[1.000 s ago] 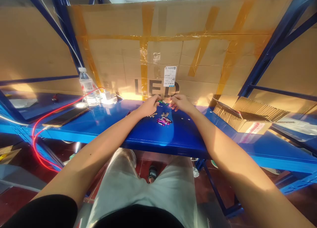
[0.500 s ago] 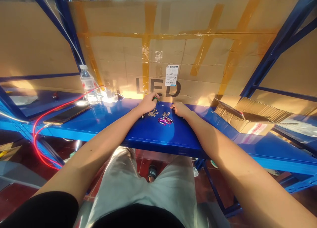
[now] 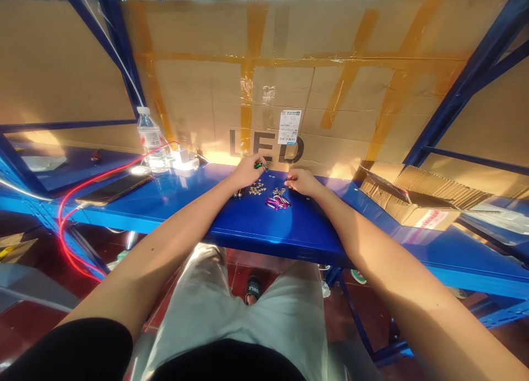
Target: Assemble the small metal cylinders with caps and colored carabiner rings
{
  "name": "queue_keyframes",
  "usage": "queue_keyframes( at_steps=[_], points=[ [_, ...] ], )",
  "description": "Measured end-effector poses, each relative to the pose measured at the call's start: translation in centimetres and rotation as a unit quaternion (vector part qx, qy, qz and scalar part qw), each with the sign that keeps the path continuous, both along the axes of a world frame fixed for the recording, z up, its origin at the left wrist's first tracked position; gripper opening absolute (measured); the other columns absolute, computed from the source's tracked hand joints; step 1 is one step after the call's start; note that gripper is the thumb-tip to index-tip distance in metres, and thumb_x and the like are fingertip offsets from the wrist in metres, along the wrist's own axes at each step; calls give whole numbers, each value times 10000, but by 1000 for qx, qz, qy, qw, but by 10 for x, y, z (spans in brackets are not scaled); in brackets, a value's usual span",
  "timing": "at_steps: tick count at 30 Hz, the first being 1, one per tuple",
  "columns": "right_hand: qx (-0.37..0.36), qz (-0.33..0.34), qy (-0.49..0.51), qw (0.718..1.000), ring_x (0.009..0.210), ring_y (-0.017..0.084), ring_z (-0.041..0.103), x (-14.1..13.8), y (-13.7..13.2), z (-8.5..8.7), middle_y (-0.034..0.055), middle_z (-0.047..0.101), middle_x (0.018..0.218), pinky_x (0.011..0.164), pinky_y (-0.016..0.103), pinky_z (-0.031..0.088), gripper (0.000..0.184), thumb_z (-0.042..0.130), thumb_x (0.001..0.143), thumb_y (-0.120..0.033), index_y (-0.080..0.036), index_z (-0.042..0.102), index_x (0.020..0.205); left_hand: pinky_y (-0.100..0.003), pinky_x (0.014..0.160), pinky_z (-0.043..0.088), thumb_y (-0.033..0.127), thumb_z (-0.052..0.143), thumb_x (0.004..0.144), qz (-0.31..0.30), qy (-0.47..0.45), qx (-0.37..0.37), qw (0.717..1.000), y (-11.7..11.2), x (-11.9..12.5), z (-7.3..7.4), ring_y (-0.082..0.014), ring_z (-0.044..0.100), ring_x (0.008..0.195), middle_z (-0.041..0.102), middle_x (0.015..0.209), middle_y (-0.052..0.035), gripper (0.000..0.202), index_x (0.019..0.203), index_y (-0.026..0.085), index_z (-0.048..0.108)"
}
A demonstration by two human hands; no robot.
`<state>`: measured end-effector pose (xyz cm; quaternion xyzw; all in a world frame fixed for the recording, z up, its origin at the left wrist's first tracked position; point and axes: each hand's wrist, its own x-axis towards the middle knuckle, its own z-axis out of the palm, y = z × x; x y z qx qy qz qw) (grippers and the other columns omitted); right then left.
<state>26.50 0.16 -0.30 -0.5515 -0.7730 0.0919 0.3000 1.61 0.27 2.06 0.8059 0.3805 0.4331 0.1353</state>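
My left hand (image 3: 248, 171) is closed on a green carabiner (image 3: 259, 165), which sticks out past the fingertips over the blue tabletop (image 3: 243, 226). To its right, my right hand (image 3: 301, 181) is pinched, its fingertips pointing left; whatever it holds is too small to make out. Between the hands lies a pile of small gold-coloured metal pieces (image 3: 257, 187), with a smaller group of metal pieces (image 3: 279, 192) nearer my right hand. Just in front of that group sit several purple and pink carabiners (image 3: 278, 203). Small dark shiny pieces (image 3: 238, 194) lie under my left wrist, partly hidden.
A large cardboard panel (image 3: 198, 94) stands behind the table. At left are a plastic bottle (image 3: 152, 141), a white charger block (image 3: 184, 160), a phone (image 3: 113, 190) and a red glowing cable (image 3: 61, 224). An opened cardboard box (image 3: 413, 204) sits at right.
My left hand has turned slightly, showing more of the green carabiner. My right hand remains pinched in nearly the same place. The whole view has shifted slightly.
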Motion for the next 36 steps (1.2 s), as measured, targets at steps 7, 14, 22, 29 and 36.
queue_keyframes(
  at_steps=[7, 14, 22, 29, 36],
  points=[
    [-20, 32, 16, 999, 671, 159, 550, -9, 2, -5, -7, 605, 651, 659, 275, 407, 235, 693, 744, -121, -214, 501, 644, -415, 932, 521, 143, 577, 865, 19, -7, 3, 1000, 2, -3, 1, -237, 647, 989, 723, 1047, -86, 112, 926, 183, 662],
    [-39, 13, 56, 998, 679, 169, 574, -7, 8, -7, -15, 592, 643, 649, 275, 414, 246, 693, 649, -115, -215, 469, 624, -408, 936, 516, 125, 565, 841, 14, 3, 6, 1000, 5, -3, 2, -229, 650, 960, 735, 1016, -80, 126, 896, 181, 664],
    [-34, 11, 21, 999, 712, 173, 574, -11, 4, -1, 6, 636, 670, 689, 283, 411, 266, 752, 654, -133, -200, 503, 587, -389, 925, 504, 121, 564, 845, 8, 17, 20, 1000, 6, -4, 1, -236, 653, 964, 742, 1015, -89, 137, 891, 159, 687],
    [-35, -55, 22, 998, 638, 154, 485, -13, -10, -9, -13, 567, 641, 666, 314, 381, 291, 793, 741, -87, -203, 544, 645, -348, 910, 488, 88, 576, 919, 17, 29, 46, 998, 6, -7, 6, -203, 650, 962, 708, 930, -66, 166, 792, 177, 636],
    [-9, -147, -25, 989, 571, 170, 484, -14, -19, -16, 16, 593, 640, 611, 373, 361, 251, 800, 787, -108, -231, 636, 643, -292, 823, 505, 10, 536, 971, 24, -39, -28, 999, 5, -30, 17, -155, 710, 955, 676, 911, 2, 191, 918, 181, 602]
  ],
)
